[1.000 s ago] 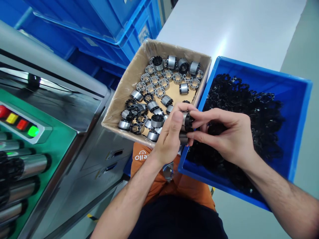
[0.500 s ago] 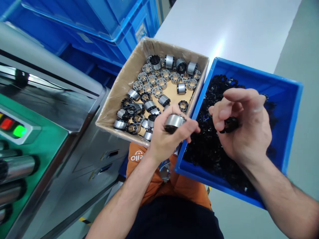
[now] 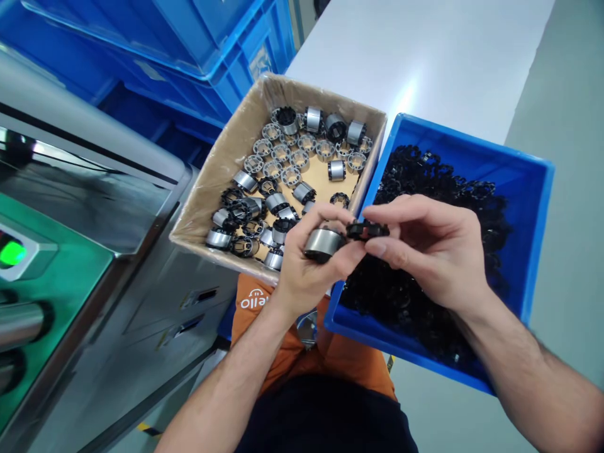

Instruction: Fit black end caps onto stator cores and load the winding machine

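My left hand (image 3: 309,264) is closed round a silver metal motor stator core (image 3: 324,242) with a black end at its lower side. Between the thumb and fingers of my right hand (image 3: 429,251) is a black plastic ring (image 3: 368,230) with a notched edge. The ring is close beside the core, by my left fingertips; whether it touches them is hard to tell. Left of the hands, a plastic-lined cardboard box (image 3: 198,201) holds many more cores, some bare, some with black ends. Under my right hand, a blue bin (image 3: 538,233) contains a heap of black plastic parts (image 3: 419,314).
Blue crates (image 3: 207,63) are stacked at the back left. A white tabletop (image 3: 425,56) stretches behind the box and bin. On the left stands a metal machine (image 3: 155,296) with a green surface (image 3: 56,302) and a lit green button (image 3: 12,253).
My right hand has come left from over the bin, bringing the black ring next to the metal core. My left hand keeps its hold on the core. The view has shifted slightly.
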### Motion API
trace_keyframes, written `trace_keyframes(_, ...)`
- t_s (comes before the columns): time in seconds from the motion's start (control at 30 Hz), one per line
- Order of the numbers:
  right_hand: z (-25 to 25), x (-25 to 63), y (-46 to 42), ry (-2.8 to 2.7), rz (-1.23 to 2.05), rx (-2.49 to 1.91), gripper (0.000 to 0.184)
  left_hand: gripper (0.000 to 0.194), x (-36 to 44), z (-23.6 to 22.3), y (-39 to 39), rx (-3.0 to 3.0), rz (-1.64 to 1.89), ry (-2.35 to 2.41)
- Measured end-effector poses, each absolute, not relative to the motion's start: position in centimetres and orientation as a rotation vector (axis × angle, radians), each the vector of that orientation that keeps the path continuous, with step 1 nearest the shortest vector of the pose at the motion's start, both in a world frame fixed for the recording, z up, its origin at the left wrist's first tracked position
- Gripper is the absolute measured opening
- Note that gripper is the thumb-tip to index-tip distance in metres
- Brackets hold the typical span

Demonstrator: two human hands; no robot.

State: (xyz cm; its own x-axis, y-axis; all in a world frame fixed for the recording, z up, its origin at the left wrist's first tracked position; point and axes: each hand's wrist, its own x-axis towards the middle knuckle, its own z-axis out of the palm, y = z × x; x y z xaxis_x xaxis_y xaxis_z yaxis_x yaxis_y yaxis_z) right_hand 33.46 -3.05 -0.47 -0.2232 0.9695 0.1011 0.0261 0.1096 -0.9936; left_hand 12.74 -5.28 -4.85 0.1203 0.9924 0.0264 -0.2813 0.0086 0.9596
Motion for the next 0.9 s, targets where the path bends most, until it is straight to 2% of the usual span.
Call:
trace_keyframes(0.13,-0.5,33.2,-3.2,-1.392,1.334,-0.960,0.030,0.057,12.5,-4.8,-4.9,0.813,1.213,0.893)
trace_keyframes(0.23,-0.8,33.1,-3.3,-1.421,1.352,-0.915,0.025,0.055,12.7,-5.1,-5.1,0.854,1.155,0.907)
trace_keyframes(0.37,-1.3,33.2,-3.5,-1.505,1.255,-0.961,0.050,0.047,12.9,-5.7,-5.6,0.917,1.204,0.813)
trace_keyframes(0.4,-1.4,33.2,-3.5,-1.524,1.231,-0.983,0.052,0.046,13.0,-5.6,-5.8,0.909,1.206,0.797)
trace_keyframes(0.73,-1.6,33.1,-3.4,-1.554,1.210,-0.961,0.044,0.041,13.0,-4.7,-5.7,0.867,1.167,0.733)
trace_keyframes(0.9,-2.3,32.5,-3.3,-1.576,1.064,-0.944,0.044,0.036,12.7,-5.3,-6.1,1.017,1.134,0.747)
